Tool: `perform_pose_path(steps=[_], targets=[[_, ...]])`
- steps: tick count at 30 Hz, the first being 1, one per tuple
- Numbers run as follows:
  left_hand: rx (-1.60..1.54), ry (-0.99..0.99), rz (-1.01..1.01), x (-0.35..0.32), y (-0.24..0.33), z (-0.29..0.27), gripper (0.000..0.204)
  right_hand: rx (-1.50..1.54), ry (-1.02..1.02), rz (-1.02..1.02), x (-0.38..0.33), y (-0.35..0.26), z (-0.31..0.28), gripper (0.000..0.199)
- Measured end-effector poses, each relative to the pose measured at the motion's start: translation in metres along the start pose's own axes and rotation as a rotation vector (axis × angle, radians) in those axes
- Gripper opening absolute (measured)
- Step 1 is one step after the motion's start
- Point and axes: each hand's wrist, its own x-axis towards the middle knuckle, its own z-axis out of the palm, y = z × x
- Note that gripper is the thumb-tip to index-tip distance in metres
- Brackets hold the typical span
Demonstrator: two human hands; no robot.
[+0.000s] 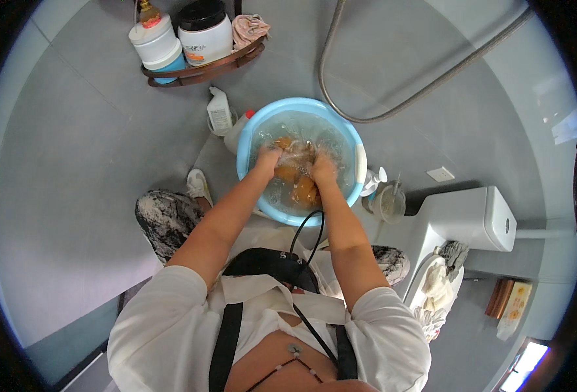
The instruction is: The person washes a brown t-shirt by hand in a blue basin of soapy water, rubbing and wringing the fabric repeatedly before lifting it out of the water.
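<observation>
Squatting over the blue basin, both hands are clenched in the orange cloth bunched underwater, left hand and right hand side by side, cloth trailing back toward the body.

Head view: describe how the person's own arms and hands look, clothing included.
Both forearms are bare to above the elbow, where short white sleeves begin. The left hand and right hand wear no gloves; rings or watch cannot be made out. A thin black cable loops between the arms.
</observation>
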Motion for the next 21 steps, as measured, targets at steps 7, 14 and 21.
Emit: perform_pose_path(steps=[7, 14, 21], targets=[[-0.358, -0.225, -0.027, -0.005, 0.003, 0.001, 0.037, 0.201, -0.166, -0.035, -0.003, -0.016, -0.044, 0.063], [-0.626, -0.505, -0.198, -0.037, 0.036, 0.022, 0.047, 0.882, -0.093, -0.472, -0.046, -0.041, -0.104, 0.060], [-0.700, -0.571, -0.157, -0.039, 0.049, 0.036, 0.030, 0.686, 0.031, -0.602, -0.080, -0.055, -0.101, 0.041]])
